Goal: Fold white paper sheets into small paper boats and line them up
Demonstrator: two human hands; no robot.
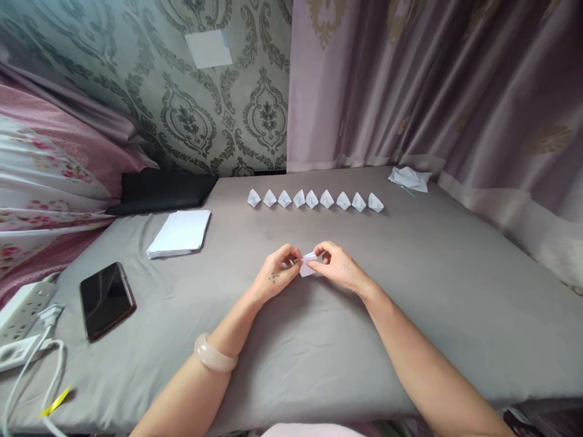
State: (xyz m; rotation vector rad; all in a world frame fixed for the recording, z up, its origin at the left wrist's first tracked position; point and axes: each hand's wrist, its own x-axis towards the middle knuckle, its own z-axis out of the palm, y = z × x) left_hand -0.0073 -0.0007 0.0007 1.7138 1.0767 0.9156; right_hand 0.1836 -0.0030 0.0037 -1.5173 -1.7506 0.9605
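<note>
A small folded piece of white paper [308, 267] is held between both hands, just above the grey cloth. My left hand [279, 274] pinches its left edge between thumb and fingers. On the other side my right hand [339, 267] grips the upper right part, its thumb lying across the front face. The fingers partly cover the paper, so its full shape is hidden. Beyond the hands, a row of several small folded white paper pieces [311, 199] stretches across the table, each with a pointed top.
A stack of white paper [180, 232] lies at left, near a dark phone [107, 300]. White power strips [25, 312] with cables occupy the left edge. Crumpled white paper [410, 179] rests at the back right, by the curtain [364, 85]. A black cloth [164, 191] lies back left.
</note>
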